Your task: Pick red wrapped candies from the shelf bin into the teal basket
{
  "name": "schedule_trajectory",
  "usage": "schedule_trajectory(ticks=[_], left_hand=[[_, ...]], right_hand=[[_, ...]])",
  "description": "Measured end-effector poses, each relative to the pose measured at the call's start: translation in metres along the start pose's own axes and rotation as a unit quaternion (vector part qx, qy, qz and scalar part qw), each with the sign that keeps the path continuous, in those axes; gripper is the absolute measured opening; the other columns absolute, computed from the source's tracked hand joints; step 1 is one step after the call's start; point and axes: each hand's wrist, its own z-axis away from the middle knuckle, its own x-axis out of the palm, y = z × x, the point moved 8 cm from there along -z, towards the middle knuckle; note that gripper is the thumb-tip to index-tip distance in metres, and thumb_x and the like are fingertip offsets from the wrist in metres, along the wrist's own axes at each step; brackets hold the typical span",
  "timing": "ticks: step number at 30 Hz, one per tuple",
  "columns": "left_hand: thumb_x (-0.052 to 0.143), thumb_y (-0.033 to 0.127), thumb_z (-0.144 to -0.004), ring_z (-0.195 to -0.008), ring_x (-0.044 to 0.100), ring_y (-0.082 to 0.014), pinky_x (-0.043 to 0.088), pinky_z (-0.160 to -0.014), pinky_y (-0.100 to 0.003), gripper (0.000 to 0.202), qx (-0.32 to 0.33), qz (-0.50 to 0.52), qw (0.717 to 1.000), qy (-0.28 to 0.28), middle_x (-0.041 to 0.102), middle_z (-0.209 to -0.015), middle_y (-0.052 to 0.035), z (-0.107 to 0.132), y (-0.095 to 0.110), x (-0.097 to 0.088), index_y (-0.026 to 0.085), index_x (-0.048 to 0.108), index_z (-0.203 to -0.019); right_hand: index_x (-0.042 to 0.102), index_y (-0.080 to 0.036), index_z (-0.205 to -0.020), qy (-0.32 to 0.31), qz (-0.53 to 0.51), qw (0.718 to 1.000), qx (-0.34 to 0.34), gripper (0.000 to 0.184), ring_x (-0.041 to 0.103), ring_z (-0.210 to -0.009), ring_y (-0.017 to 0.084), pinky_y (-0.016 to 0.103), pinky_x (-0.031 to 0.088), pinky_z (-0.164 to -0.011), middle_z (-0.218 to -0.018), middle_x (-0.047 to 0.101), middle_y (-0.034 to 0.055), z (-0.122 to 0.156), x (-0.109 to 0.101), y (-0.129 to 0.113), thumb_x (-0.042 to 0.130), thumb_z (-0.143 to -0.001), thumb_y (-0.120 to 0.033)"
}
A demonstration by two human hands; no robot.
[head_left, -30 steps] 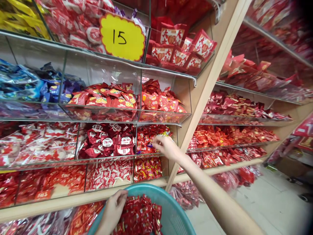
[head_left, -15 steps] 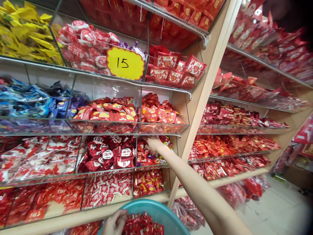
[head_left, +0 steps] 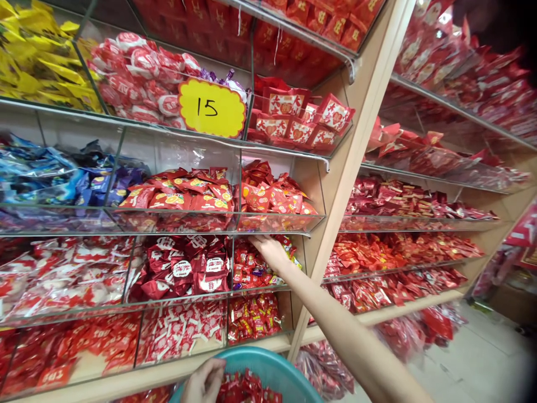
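Note:
My right hand (head_left: 269, 252) reaches into a clear-walled shelf compartment of small red wrapped candies (head_left: 247, 266), some with purple and yellow on them. The fingertips are hidden at the back, under the shelf above, so I cannot see whether they hold anything. At the bottom of the view, my left hand (head_left: 204, 382) has its fingers curled over the left rim of a teal plastic basin (head_left: 289, 366). Inside the basin lie many red wrapped candies (head_left: 247, 387). Dark red packets with white labels (head_left: 182, 268) fill the compartment left of my right hand.
Clear shelf fronts (head_left: 176, 221) edge the compartments above and below my right arm. A wooden upright (head_left: 335, 190) stands close to that forearm. A yellow price sign (head_left: 212, 107) reading 15 hangs higher up. Bagged red packets (head_left: 325, 366) sit low beside the basin.
My right hand has shifted slightly right and down inside the same compartment. The left hand and basin appear a little further right in the view.

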Motion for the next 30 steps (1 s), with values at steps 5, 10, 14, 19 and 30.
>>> schedule_trajectory(ticks=[5, 10, 14, 19, 30], left_hand=[[0.053, 0.051, -0.075, -0.083, 0.065, -0.0214, 0.05, -0.078, -0.026, 0.034, 0.002, -0.001, 1.0, 0.0, 0.072, -0.082, -0.0042, 0.001, 0.021, 0.009, 0.022, 0.067, -0.083], [0.051, 0.052, -0.079, -0.083, 0.065, -0.0212, 0.051, -0.077, -0.027, 0.036, 0.01, 0.012, 1.0, -0.022, 0.071, -0.083, -0.0047, 0.0, 0.041, 0.018, 0.02, 0.067, -0.085], [0.057, 0.061, -0.071, -0.093, 0.065, -0.0242, 0.051, -0.083, -0.032, 0.049, -0.037, 0.114, 0.992, -0.05, 0.071, -0.096, -0.009, -0.002, 0.075, 0.029, 0.018, 0.065, -0.094], [0.068, 0.061, -0.061, -0.091, 0.066, -0.0229, 0.055, -0.076, -0.034, 0.07, -0.089, 0.263, 0.96, -0.038, 0.066, -0.109, -0.0107, 0.001, 0.135, 0.039, 0.019, 0.055, -0.115], [0.069, 0.05, -0.066, -0.058, 0.056, -0.0091, 0.045, -0.052, -0.019, 0.04, -0.122, 0.257, 0.959, -0.008, 0.063, -0.066, 0.0002, 0.009, 0.115, 0.046, 0.014, 0.061, -0.081]], right_hand=[[0.048, -0.016, -0.131, 0.05, -0.012, 0.998, -0.042, 0.042, 0.043, -0.121, 0.021, 0.034, 0.04, -0.101, -0.13, 0.053, 0.0091, 0.016, -0.005, 0.001, 0.036, -0.091, -0.011], [0.05, -0.02, -0.13, 0.132, -0.126, 0.981, -0.066, 0.04, 0.043, -0.121, 0.02, 0.036, 0.04, -0.101, -0.129, 0.054, 0.0087, 0.043, -0.032, -0.009, 0.034, -0.094, -0.015], [0.06, -0.021, -0.116, 0.282, -0.37, 0.884, 0.038, 0.029, 0.053, -0.112, 0.019, 0.037, 0.043, -0.098, -0.119, 0.061, 0.0084, 0.087, -0.054, -0.015, 0.044, -0.092, -0.023], [0.063, -0.017, -0.103, 0.252, -0.69, 0.621, 0.273, 0.032, 0.063, -0.088, 0.018, 0.032, 0.053, -0.079, -0.098, 0.067, 0.0065, 0.139, -0.001, -0.034, 0.066, -0.077, -0.036], [0.064, -0.019, -0.103, 0.053, -0.784, 0.564, 0.254, 0.032, 0.058, -0.086, 0.015, 0.028, 0.049, -0.077, -0.094, 0.064, 0.0032, 0.182, 0.037, -0.069, 0.066, -0.079, -0.039]])
